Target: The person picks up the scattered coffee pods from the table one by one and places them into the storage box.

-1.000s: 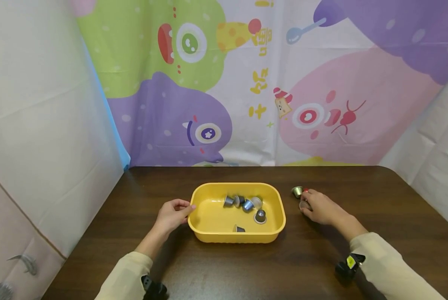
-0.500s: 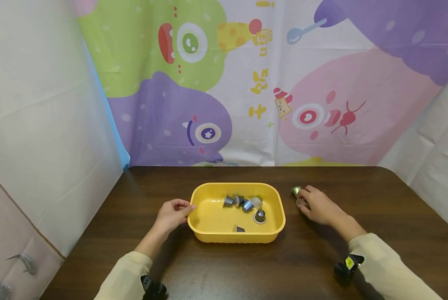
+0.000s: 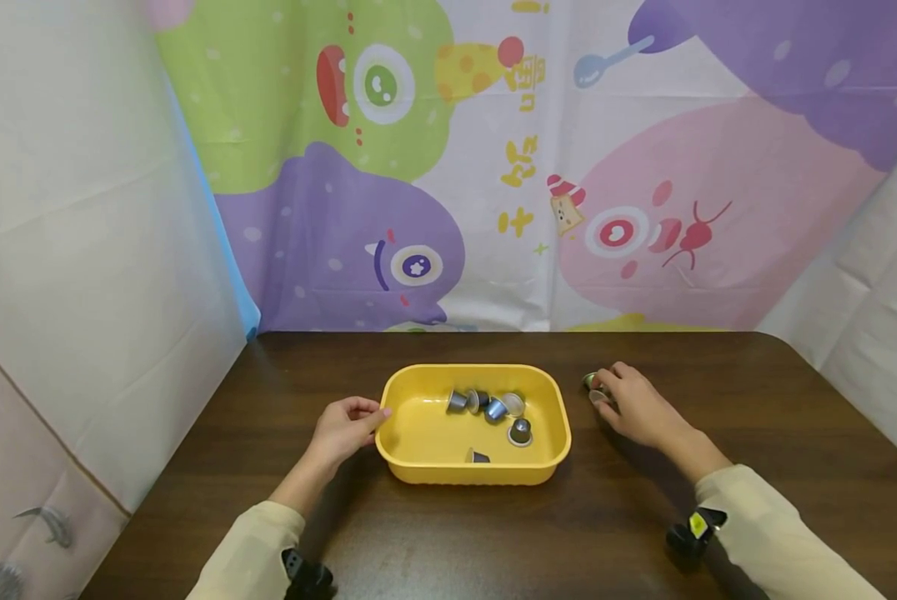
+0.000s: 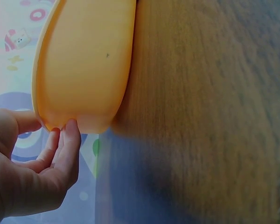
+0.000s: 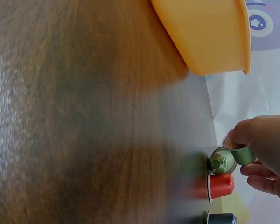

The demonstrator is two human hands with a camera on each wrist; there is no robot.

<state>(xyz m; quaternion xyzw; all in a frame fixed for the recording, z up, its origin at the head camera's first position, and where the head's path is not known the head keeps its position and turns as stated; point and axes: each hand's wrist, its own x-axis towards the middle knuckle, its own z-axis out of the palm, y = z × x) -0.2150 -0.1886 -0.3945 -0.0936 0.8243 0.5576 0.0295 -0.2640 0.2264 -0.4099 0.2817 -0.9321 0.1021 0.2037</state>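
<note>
My left hand (image 3: 348, 431) pinches the left end of a yellow plastic basin (image 3: 426, 476), thumb at the rim and fingers against the outer wall, as the left wrist view (image 4: 46, 172) shows. Right of the basin, my right hand (image 3: 636, 407) pinches a green coffee capsule (image 5: 243, 155) between thumb and fingers. Close beside it sits another green coffee capsule (image 5: 220, 161), partly covered by the hand in the head view. A red capsule (image 5: 221, 186) and a dark capsule (image 5: 221, 218) lie near the hand, both hidden from the head camera.
Inside the basin lie several coffee capsules, among them a blue one (image 3: 496, 410) and a dark upturned one (image 3: 520, 431). The brown wooden table (image 3: 448, 542) reaches back to a printed cartoon curtain (image 3: 508, 275). White cloth (image 3: 103, 208) hangs at the left.
My right hand has shifted slightly left and farther back with the held capsule, covering more of the neighbouring green one. The red capsule has gone out of sight behind it. My left hand stays put.
</note>
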